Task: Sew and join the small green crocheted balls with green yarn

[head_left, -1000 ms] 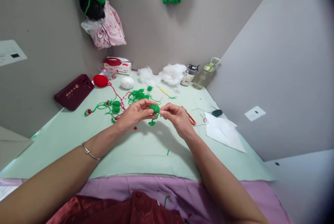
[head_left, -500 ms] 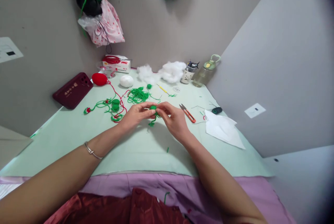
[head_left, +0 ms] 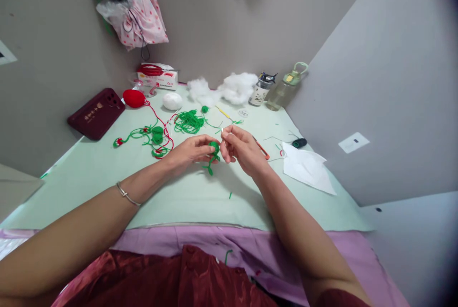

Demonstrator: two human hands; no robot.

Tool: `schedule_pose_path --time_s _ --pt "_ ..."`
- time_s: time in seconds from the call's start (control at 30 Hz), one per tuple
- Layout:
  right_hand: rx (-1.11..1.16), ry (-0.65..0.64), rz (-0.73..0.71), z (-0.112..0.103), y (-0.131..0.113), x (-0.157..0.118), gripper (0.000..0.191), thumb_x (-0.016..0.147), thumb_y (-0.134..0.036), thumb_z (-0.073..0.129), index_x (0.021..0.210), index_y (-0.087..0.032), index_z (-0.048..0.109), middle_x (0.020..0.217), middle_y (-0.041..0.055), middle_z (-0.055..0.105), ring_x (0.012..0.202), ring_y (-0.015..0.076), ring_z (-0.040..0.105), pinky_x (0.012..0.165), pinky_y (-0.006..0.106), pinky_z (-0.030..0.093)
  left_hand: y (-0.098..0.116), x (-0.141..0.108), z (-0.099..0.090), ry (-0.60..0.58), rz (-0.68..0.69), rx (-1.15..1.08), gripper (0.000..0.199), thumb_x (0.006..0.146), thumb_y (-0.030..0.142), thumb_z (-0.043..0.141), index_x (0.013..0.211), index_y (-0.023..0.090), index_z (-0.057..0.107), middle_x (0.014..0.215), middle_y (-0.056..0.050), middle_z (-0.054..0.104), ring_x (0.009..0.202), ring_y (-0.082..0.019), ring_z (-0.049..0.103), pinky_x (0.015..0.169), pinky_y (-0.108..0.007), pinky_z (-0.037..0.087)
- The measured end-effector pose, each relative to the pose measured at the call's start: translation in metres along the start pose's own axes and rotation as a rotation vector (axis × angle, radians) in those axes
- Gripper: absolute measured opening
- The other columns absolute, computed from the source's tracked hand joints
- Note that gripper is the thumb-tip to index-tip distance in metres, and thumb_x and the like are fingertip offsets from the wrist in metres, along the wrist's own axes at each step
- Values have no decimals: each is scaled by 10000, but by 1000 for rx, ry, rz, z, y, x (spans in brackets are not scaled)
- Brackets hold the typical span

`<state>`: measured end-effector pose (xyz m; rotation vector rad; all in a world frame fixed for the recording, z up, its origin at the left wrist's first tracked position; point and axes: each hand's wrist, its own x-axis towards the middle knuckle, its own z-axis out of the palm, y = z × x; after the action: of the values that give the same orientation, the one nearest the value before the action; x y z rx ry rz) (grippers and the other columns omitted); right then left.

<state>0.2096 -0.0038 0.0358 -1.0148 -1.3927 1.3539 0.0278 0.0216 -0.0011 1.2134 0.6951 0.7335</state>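
Observation:
My left hand [head_left: 195, 152] grips a small green crocheted piece [head_left: 214, 147] between thumb and fingers. A leaf-like green tail [head_left: 210, 168] dangles from it above the table. Just to the right, apart from the piece, my right hand [head_left: 239, 147] is closed in a pinch with its fingertips turned up. What it pinches is too small to make out. Partly behind that hand lie orange-handled thread snips [head_left: 264, 150]. Beyond the hands are a loose heap of green yarn [head_left: 189, 122], a little green ball [head_left: 204, 109] and a yellow crochet hook [head_left: 223, 113].
At left are a dark red phone [head_left: 96, 114], a red yarn ball [head_left: 134, 98] and small green-and-red crocheted pieces [head_left: 157, 135]. White stuffing [head_left: 238, 88], a pen cup [head_left: 260, 91] and a bottle [head_left: 282, 93] stand behind. White paper [head_left: 307, 168] and dark thread [head_left: 299, 143] lie right.
My right hand has come away from the green piece, moving slightly right and up, still pinched. The left hand keeps hold of the piece, now more exposed. The whole view has tilted downward.

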Motion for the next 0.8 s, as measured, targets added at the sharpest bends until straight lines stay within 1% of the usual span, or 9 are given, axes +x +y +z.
schedule_pose_path --time_s 0.07,0.17,0.23,0.3,0.4,0.57,0.67,0.73,0.8 --pt "72 63 -46 -6 -4 2 337 815 -494 703 828 -227 498 490 -108 391 410 66 292 435 225 211 -1 1 2 -4 -12 38 300 719 293 800 969 158 705 854 -27 691 765 -184 692 806 -355 534" --pt "157 194 -127 -18 -8 4 321 783 -434 740 797 -219 502 538 -112 264 461 63 175 448 228 174 -3 3 1 9 -18 41 290 727 280 795 974 157 706 778 -8 659 728 -189 693 789 -365 534" --pt "172 195 -101 -23 -9 5 284 785 -402 730 816 -214 520 568 -97 293 481 68 209 464 235 205 -4 3 0 7 -32 -13 300 762 306 778 1014 159 711 812 -25 675 773 -200 704 823 -381 536" --pt "174 174 -79 -24 -8 5 254 782 -368 723 869 -208 545 600 -79 374 500 72 295 489 239 257 -4 3 -2 8 -41 -85 304 788 312 765 1045 158 713 855 -38 684 821 -200 707 864 -386 537" --pt "166 184 -98 -22 -7 3 246 777 -346 733 899 -200 577 639 -56 479 530 73 382 514 237 302 -2 2 -5 -11 -17 -173 298 825 287 744 1093 159 712 876 -35 667 836 -164 684 886 -362 545" --pt "163 288 -185 -21 -12 2 276 715 -391 801 819 -205 626 770 -4 607 584 75 437 487 223 313 1 1 -7 -38 8 -211 278 868 275 717 1115 149 722 997 -64 662 768 -102 621 750 -254 542" --pt "140 342 -253 -22 -12 2 258 711 -394 813 804 -210 657 764 -10 595 596 79 446 487 221 331 3 2 -8 -23 27 -210 290 878 276 712 1137 148 715 1044 -80 665 733 -86 586 632 -195 495" --pt "50 357 -280 -20 -10 1 214 751 -387 789 811 -211 685 721 -22 571 571 79 434 497 231 351 5 2 -8 -1 50 -215 293 880 281 713 1142 152 708 1082 -90 671 720 -83 573 591 -180 469" --pt "-117 359 -301 -16 -6 -1 174 794 -371 756 824 -206 708 719 -18 589 564 86 436 517 249 374 5 3 -9 21 82 -228 284 882 293 714 1130 155 705 1099 -91 677 731 -87 578 596 -178 467"
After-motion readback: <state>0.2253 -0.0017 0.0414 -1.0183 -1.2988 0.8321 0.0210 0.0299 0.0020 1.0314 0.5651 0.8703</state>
